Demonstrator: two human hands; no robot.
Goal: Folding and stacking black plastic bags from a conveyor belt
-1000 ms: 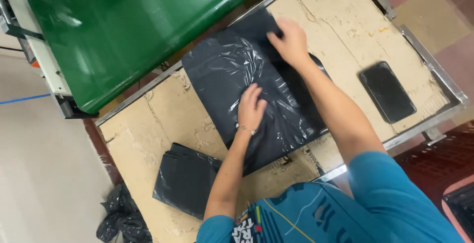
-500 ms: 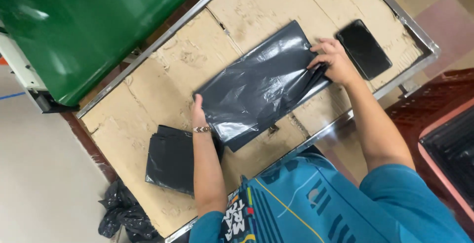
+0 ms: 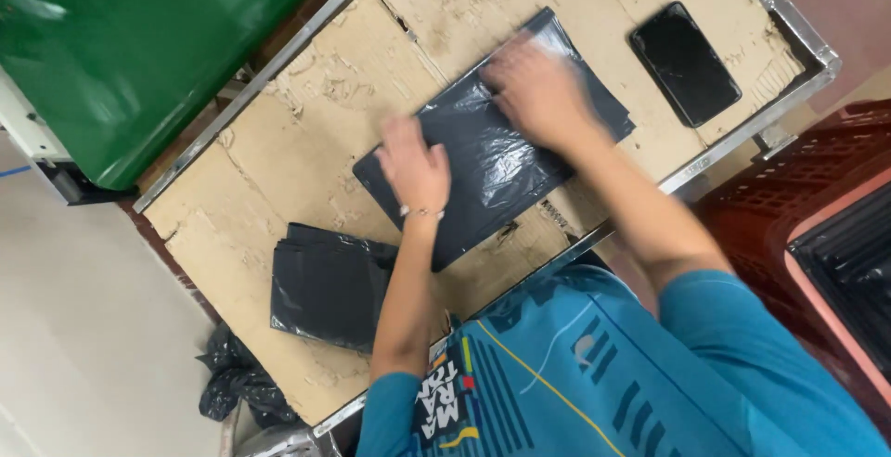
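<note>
A metal-framed table (image 3: 785, 13) topped with worn cardboard (image 3: 278, 132) stands on a pale floor (image 3: 74, 327), with a green bin (image 3: 139, 39) beyond its far edge and a red crate (image 3: 798, 225) beside its right corner.

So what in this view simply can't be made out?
- Right hand: motion blur in the head view smears the fingers, so their grip on the black plastic bag is unclear.
- Left hand: also blurred.
- Bag surface under both hands: hidden.
- Folded black pile: the left forearm covers its right edge.
- Red crate: cut off by the frame's right edge.
- Green bin: cut off at the top.
</note>
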